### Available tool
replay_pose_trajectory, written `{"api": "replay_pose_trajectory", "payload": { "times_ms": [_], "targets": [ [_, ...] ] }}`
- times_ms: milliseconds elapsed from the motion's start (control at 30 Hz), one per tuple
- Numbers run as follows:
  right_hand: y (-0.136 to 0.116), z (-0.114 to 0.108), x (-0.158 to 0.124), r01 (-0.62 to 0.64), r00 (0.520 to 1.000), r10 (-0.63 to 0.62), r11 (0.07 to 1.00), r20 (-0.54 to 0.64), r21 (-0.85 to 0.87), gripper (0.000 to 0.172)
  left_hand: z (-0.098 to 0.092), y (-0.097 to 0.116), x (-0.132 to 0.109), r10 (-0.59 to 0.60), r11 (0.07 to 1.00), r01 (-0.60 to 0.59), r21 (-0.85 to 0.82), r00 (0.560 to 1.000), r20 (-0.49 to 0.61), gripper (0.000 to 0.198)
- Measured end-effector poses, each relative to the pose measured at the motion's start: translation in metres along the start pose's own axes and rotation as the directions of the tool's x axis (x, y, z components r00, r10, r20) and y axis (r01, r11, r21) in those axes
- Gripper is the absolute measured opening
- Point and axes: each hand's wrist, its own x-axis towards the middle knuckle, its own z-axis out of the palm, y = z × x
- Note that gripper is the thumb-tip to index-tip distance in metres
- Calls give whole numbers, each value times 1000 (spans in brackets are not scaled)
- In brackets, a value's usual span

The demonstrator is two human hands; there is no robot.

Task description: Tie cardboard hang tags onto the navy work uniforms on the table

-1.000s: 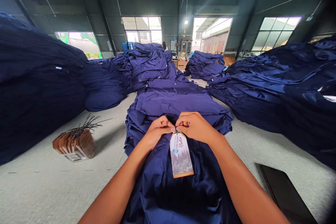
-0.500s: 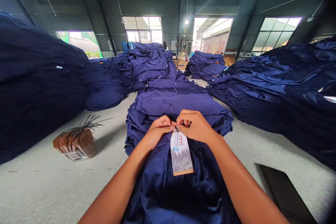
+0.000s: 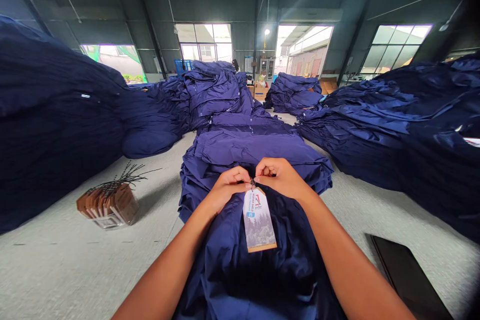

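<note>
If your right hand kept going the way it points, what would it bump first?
The right hand would probably meet the tag's string first, then the left hand; depth is hard to judge.

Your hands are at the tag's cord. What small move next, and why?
Probably draw the cord snug against the hang tag: the left hand and right hand both pinch it just above the tag, which lies on the navy garment.

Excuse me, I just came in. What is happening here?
A person's left hand and right hand pinch the string of a card tag between their fingers, over a navy garment on a stack. Big navy piles lie on both sides, and a glass holder with tags stands at left.
</note>
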Motion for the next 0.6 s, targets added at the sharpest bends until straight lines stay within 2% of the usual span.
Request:
{"api": "replay_pose_trajectory", "payload": {
  "times_ms": [267, 600],
  "targets": [
    [2, 0, -1, -2, 1000, 2, 1000, 30, 2, 7, -4, 1, 1, 15, 992, -14, 122, 1000, -2, 21],
    [-3, -6, -3, -23, 998, 21, 999, 57, 38, 12, -2, 6, 1, 9, 985, 3, 175, 998, -65, 23]
  ]
}}
